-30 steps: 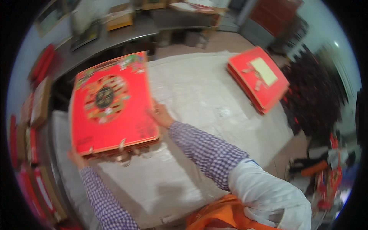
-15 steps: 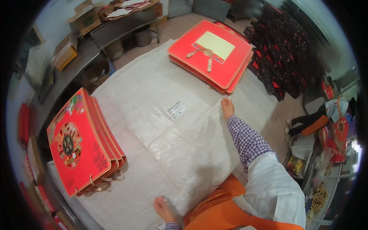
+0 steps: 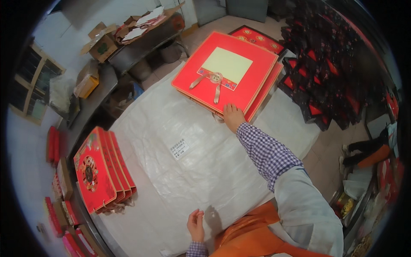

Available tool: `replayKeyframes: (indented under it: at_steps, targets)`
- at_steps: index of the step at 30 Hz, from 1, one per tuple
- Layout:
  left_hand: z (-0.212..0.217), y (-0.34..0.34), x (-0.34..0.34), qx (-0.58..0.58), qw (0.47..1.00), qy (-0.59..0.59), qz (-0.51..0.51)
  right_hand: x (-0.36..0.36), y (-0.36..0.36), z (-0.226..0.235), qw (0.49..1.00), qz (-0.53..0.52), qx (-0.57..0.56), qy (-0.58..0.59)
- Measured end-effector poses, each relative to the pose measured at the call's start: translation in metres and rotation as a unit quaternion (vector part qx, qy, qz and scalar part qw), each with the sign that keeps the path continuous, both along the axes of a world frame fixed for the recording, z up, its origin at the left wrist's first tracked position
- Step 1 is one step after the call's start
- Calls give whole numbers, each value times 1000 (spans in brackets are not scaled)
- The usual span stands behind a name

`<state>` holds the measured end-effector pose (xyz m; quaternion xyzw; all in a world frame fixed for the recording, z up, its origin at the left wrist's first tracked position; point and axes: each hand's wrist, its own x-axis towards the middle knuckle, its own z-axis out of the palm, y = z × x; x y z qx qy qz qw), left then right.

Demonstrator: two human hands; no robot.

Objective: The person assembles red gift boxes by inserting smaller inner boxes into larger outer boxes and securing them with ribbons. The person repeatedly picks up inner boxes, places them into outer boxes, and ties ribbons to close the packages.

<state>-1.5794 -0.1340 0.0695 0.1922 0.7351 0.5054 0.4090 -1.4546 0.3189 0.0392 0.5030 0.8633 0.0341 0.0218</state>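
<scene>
A stack of red square boards with gold edges lies at the far side of the covered table. The top red board point(image 3: 233, 51) carries a cream rectangle, a round emblem and two beige ribbon tails. My right hand point(image 3: 233, 118) is closed on its near corner, fingers over the upper face; the thumb is hidden. This board sits shifted left over those below. My left hand point(image 3: 196, 225) hovers by the table's near edge, holding nothing, its fingers loosely curled and apart. At the left stands a group of red decorated panels point(image 3: 97, 171) with beige ribbons at their lower edge.
A whitish plastic sheet point(image 3: 158, 180) with a printed label covers the table. Black-and-red pieces point(image 3: 321, 73) are heaped at the far right. Cardboard boxes point(image 3: 104, 46) stand on side tables at the back left. Another person's legs point(image 3: 368, 150) show at the right.
My right hand has moved from beside the stack onto the top board's near corner. That board has shifted left over the stack. My left hand has lifted slightly, and the view has shifted.
</scene>
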Motion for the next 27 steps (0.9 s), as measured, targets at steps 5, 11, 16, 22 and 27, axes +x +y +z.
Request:
replayKeyframes:
  at_steps: [5,11,16,22,27]
  targets:
    - [59,78,-11,76,938,306,-148,53,-5,73,970,174,145,93]
    - [155,198,-23,210,763,585,-177,138,-55,213,910,322,195,175]
    - [202,197,-34,125,659,695,-259,161,-112,277,879,383,192,210]
    - [221,151,-15,49,667,651,-357,190,-141,281,899,356,173,187]
    - [211,146,-30,70,664,673,-317,179,-187,286,874,324,273,237]
